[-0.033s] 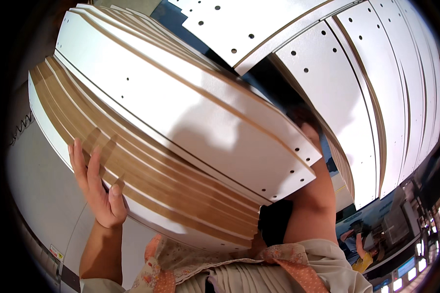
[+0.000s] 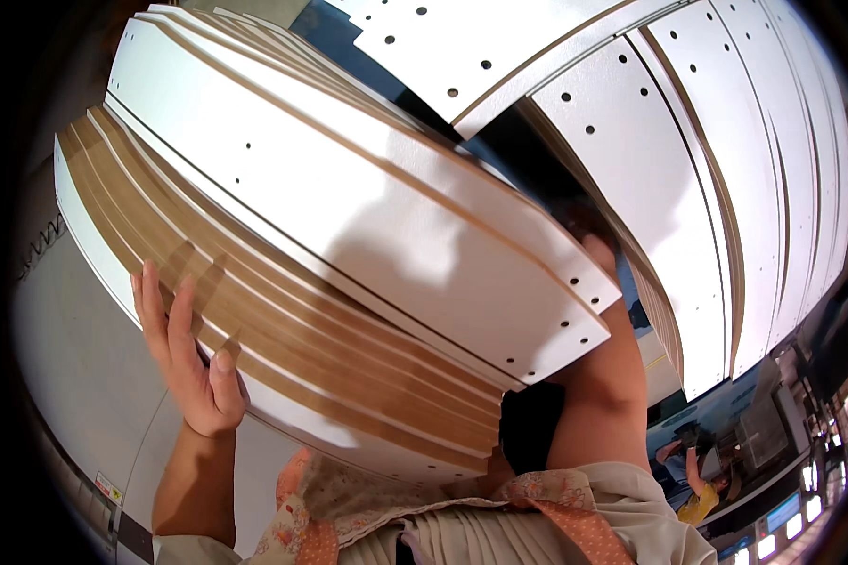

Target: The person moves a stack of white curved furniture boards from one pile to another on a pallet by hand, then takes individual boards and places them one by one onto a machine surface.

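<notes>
In front of your chest there is a thick, tilted stack of boards [image 2: 320, 217], white on the faces and brown on the edges. It runs from the upper left down toward the middle right. One group of its boards shows a broad white face with small dark holes; the other group, nearer to you, shows mostly its brown edges.

Your left grip [image 2: 193, 363] is at the lower left side of this stack — the fingers are stretched and not curled, the thumb is held apart, and the palm seems to rest against the outer white board. Your right forearm [image 2: 603, 414] goes up behind the right end of the stack. Of your right grip [image 2: 598, 252] only a small part is visible, in shadow between the stack and a row of white panels [image 2: 631, 160], so I cannot say how its fingers are set.

These panels have dark holes too. At the left is a grey surface [image 2: 75, 320], with a black coiled cable [image 2: 42, 243] beside it. At the lower right, well apart, is a person in yellow [image 2: 697, 506].
</notes>
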A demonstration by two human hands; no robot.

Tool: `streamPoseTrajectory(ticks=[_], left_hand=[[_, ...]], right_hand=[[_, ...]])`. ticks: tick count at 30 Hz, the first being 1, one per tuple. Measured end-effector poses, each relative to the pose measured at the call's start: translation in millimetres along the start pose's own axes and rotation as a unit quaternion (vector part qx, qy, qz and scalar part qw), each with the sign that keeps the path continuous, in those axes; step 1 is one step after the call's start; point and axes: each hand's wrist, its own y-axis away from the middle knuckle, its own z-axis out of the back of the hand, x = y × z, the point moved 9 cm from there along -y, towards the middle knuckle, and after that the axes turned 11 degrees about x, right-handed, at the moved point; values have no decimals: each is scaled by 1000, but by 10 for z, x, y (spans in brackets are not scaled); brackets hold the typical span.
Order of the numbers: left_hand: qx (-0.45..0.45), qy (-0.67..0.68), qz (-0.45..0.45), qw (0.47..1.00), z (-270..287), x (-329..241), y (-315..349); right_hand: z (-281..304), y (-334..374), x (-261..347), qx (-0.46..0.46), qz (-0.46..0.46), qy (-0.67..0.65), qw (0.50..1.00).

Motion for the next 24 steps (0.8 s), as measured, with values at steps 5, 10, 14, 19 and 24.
streamPoseTrajectory(ticks=[5, 10, 14, 19, 24], left_hand=[[-1, -2, -26, 1000, -7, -100, -68], [0, 8, -7, 1000, 14, -36, -9], [9, 0, -2, 1000, -3, -49, 9], [9, 12, 0, 1000, -28, -41, -32], [2, 25, 3, 1000, -9, -48, -37]], right_hand=[[423, -102, -50, 13, 27, 80, 996], [109, -21, 100, 78, 52, -164, 982], [-40, 139, 137, 44, 103, -230, 967], [265, -3, 81, -38, 212, -58, 975], [118, 181, 335, -84, 329, 18, 940]])
